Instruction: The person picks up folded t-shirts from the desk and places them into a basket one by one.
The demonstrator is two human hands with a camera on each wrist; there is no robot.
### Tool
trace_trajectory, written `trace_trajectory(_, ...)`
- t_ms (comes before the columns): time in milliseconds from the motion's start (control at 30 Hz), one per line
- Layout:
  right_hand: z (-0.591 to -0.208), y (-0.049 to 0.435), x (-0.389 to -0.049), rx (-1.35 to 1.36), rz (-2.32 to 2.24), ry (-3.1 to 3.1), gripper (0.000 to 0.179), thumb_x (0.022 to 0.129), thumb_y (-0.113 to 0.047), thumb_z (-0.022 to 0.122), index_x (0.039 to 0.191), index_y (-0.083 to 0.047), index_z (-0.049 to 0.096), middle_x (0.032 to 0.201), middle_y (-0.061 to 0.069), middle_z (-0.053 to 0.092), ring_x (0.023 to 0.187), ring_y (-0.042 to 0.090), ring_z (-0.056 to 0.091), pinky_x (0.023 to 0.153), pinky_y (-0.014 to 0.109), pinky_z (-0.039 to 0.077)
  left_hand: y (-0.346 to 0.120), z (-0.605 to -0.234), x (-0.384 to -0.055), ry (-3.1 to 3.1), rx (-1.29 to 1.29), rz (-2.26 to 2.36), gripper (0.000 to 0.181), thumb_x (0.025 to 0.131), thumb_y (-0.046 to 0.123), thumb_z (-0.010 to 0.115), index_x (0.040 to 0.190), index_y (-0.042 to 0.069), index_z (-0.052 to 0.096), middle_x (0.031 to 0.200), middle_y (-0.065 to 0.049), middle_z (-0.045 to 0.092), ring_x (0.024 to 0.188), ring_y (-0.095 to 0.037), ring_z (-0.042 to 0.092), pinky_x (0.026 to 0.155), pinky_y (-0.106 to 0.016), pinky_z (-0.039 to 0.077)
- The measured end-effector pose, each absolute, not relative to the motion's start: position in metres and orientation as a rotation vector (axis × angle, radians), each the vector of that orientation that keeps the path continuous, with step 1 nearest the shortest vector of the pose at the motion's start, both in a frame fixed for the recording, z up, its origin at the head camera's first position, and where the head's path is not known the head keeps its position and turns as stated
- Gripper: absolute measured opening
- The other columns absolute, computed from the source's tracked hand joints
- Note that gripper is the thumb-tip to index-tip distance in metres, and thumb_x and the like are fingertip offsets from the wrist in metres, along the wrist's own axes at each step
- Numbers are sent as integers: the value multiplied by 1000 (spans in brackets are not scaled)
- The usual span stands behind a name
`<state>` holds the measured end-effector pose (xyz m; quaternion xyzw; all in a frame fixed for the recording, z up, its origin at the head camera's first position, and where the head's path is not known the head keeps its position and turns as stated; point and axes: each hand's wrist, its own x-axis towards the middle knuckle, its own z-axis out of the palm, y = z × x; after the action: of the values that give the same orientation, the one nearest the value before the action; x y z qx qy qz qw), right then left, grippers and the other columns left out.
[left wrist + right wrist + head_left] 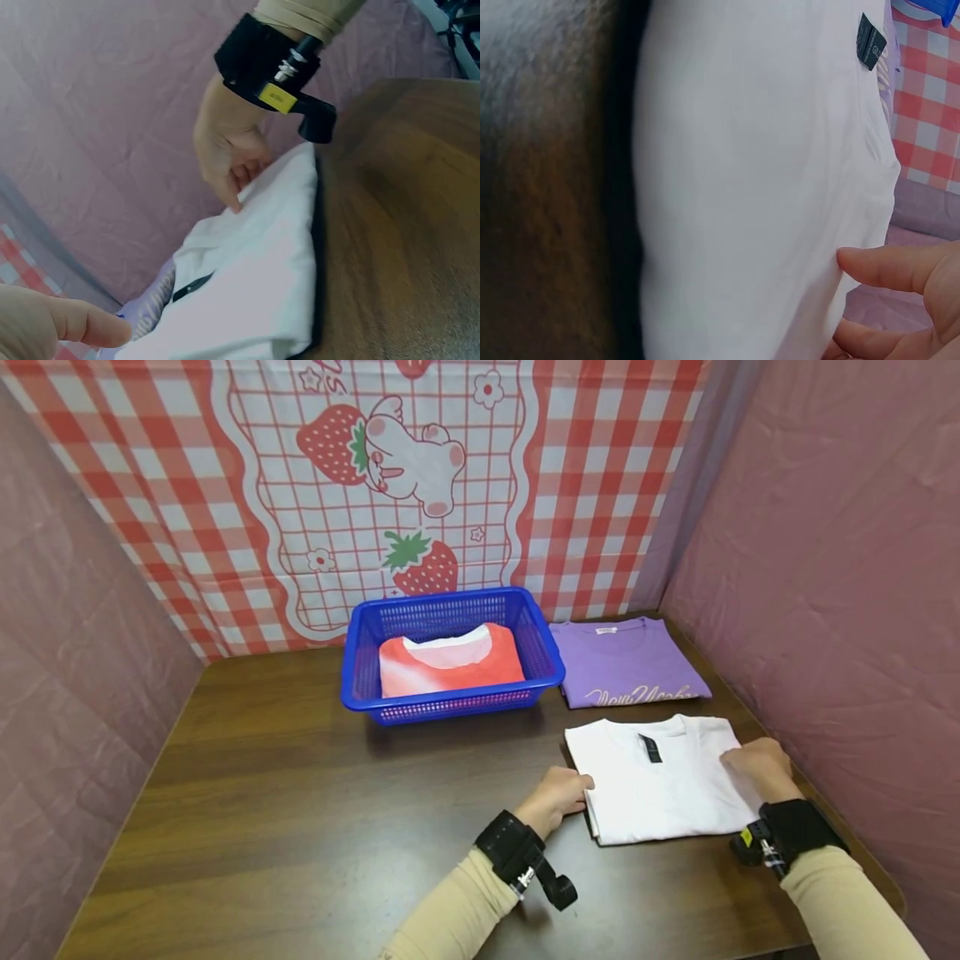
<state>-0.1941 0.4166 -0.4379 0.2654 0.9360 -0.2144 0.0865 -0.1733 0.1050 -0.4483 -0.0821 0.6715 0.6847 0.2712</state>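
Observation:
A folded white T-shirt (660,785) with a black neck label lies at the right of the table, its neckline toward the back. A dark layer shows along its lower edge. My left hand (553,795) grips its left side, fingers curled at the edge. On the opposite side, my right hand (763,768) pinches the shirt. The right wrist view shows the thumb (889,268) on top of the white cloth, with the other fingers partly hidden at the edge.
Behind the white shirt lies a folded purple T-shirt (630,660) with gold lettering. To its left stands a blue plastic basket (453,702) with a folded red-and-white shirt (450,672) inside. Pink cloth (832,568) hangs close along the wooden table's (285,827) right edge.

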Motion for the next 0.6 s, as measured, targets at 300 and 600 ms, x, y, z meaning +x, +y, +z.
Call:
trace_trajectory(300,-426,402,-186,782,-692,2758,57,81,-22,59,121,17,51,126,41,47,106,50,51,92,52,48,111,-460,-170,1867,-202,1870,27,82,-2,64,107,-7,57,91,-13,64,76,-20,68,76,-34,60)
trace_trajectory(600,-422,398,-183,650,-716,2771,58,81,-22,59,121,18,48,124,41,47,101,47,51,85,49,47,104,-459,-167,2063,-201,1795,22,80,-3,66,100,-5,57,85,-9,59,69,-17,63,62,-28,58)
